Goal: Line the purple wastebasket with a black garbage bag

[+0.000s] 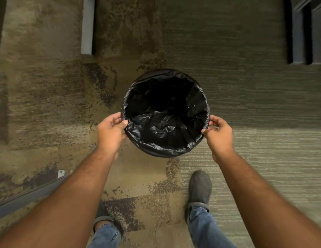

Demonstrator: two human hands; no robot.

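A round wastebasket stands on the carpet below me, seen from above. A black garbage bag [163,129] fills its inside and is folded over the whole rim [156,73], so the basket's purple wall is hidden. My left hand [111,131] pinches the bag-covered rim on the left side, thumb on the inside. On the right side, my right hand [218,133] pinches the rim in the same way. Both arms reach down from the bottom corners of the view.
Patchy brown and green carpet [245,104] lies all around. My two shoes [200,188] stand just behind the basket. A grey furniture leg [87,25] is at the upper left, dark furniture legs [299,33] at the upper right, and a metal rail [27,196] at the lower left.
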